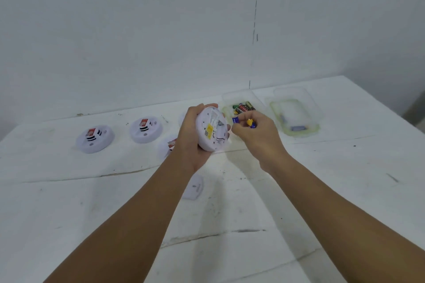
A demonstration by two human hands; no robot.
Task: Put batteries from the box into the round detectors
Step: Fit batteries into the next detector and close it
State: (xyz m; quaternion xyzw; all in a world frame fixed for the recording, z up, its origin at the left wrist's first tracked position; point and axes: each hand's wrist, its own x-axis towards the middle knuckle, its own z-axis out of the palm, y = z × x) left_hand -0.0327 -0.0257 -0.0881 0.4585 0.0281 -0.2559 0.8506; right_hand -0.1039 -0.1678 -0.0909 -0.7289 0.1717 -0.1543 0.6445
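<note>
Holding a round detector (212,128) tilted up off the white table (322,190), the left hand (192,135) wraps its fingers around the rim so the back face, with its yellow label and open recess, is turned toward the right hand (255,133). That right hand pinches blue-and-yellow batteries (243,121) in its curled fingertips, just beside the detector's upper right edge; how many it holds is hard to tell, probably two.

What matters for the next move is the line between battery and recess: the recess lies directly to the left of the batteries and slightly below, very near. The visible battery ends point roughly sideways, toward the detector, so they likely need turning to lie along the slot before they seat.

Behind the right hand sits the clear battery box (240,104), more batteries inside, with its lid (296,117) lying further right. Two other detectors (95,138) and (145,130) rest face-up to the left, and a third (169,146) is partly hidden by the left wrist.
</note>
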